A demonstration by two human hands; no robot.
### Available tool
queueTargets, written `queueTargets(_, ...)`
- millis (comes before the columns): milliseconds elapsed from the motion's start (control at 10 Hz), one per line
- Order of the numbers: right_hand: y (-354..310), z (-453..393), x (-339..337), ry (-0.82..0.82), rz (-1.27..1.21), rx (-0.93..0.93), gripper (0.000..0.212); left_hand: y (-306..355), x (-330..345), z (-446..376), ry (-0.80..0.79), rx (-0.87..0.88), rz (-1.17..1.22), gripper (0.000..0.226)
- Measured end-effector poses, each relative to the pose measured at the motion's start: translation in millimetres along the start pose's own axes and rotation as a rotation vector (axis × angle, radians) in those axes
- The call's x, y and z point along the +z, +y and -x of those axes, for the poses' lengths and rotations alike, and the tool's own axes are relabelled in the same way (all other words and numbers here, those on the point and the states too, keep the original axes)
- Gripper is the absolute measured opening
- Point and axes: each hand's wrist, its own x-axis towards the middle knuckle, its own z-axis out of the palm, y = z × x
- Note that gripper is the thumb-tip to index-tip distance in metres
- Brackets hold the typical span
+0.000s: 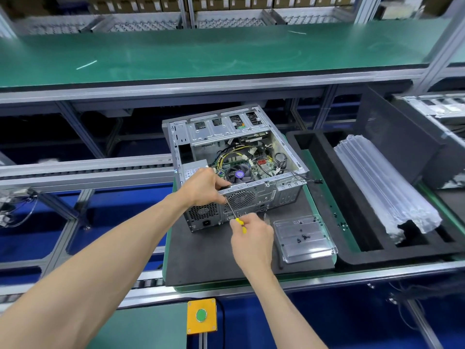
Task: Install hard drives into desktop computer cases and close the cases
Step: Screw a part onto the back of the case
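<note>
An open desktop computer case (266, 187) lies on its side on a dark foam mat (208, 258), its motherboard, fan and cables exposed. My left hand (205, 185) grips the near top edge of the case's rear panel, fingers curled over the rim. My right hand (251, 238) holds a small yellow-handled screwdriver (234, 212), whose thin shaft points up-left to the rear panel just below my left fingers. A clear plastic tray (305, 239) with several small black screws lies right of my right hand.
A black foam tray (352, 235) to the right holds a bundle of clear plastic packaging (382, 187). A dark side panel (400, 137) leans behind it. A yellow box with a green button (201, 315) sits at the bench's front edge. A roller conveyor (88, 170) runs left.
</note>
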Motion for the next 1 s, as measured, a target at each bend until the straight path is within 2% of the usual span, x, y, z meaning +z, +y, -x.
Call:
queueTargets(100,-8.7,-4.1,-6.5,-0.184,-0.945,0.726,0.02,-0.1,-0.2,0.5,-0.001,-0.003,-0.002,0.055)
queueTargets(200,-7.0,-4.5,-8.3,-0.134,-0.606,0.476,0.016,0.6,0.2,0.6,-0.006,-0.002,-0.002,0.055)
queueTargets(300,8.4,1.2,-6.8,0.126,0.376,-0.313,0.016,0.6,0.4,-0.1,0.001,0.003,0.001,0.054)
queueTargets(400,14.3,3.2,0.3,0.166,0.511,-0.508,0.017,-0.5,0.6,-0.9,-0.002,0.009,0.004,0.054)
queueTargets(500,-2.2,-4.7,-3.5,-0.046,-0.461,0.348,0.025,-0.2,0.1,-0.1,-0.001,0.005,0.001,0.053)
queueTargets(600,-7.5,-8.9,-6.0,-0.134,-0.747,0.606,0.022,-0.7,0.6,0.2,0.0,0.002,0.003,0.053)
queueTargets(700,5.9,-1.9,-6.0,0.041,0.113,-0.124,0.018,0.3,0.8,-0.1,-0.002,0.005,-0.002,0.052)
queueTargets(800,14.4,0.3,1.5,0.183,0.574,-0.527,0.019,1.6,0.0,0.9,0.001,-0.004,-0.002,0.052)
queueTargets(900,1.7,-5.8,0.8,-0.009,-0.334,0.185,0.017,0.5,1.1,0.0,0.006,0.0,-0.004,0.051)
queueTargets(1000,-3.3,-9.0,-5.6,-0.157,-0.879,0.651,0.02,-0.1,1.8,0.3,0.009,-0.001,-0.003,0.052)
